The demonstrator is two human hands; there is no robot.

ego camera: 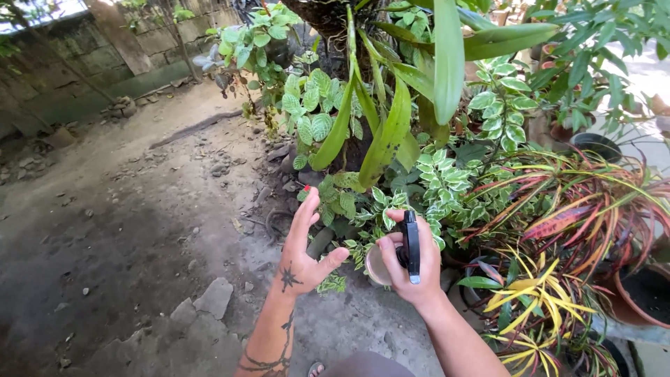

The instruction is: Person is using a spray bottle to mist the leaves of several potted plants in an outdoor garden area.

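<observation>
Spray bottle [401, 253], clutched upright in the right hand [412, 269] at lower centre of the frame, points up-frame toward variegated foliage [440, 178] just beyond, while the open left hand [301, 251] hovers beside it, fingers spread.

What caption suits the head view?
Right hand holds a black-triggered spray bottle toward variegated plants; left hand open beside it.
</observation>
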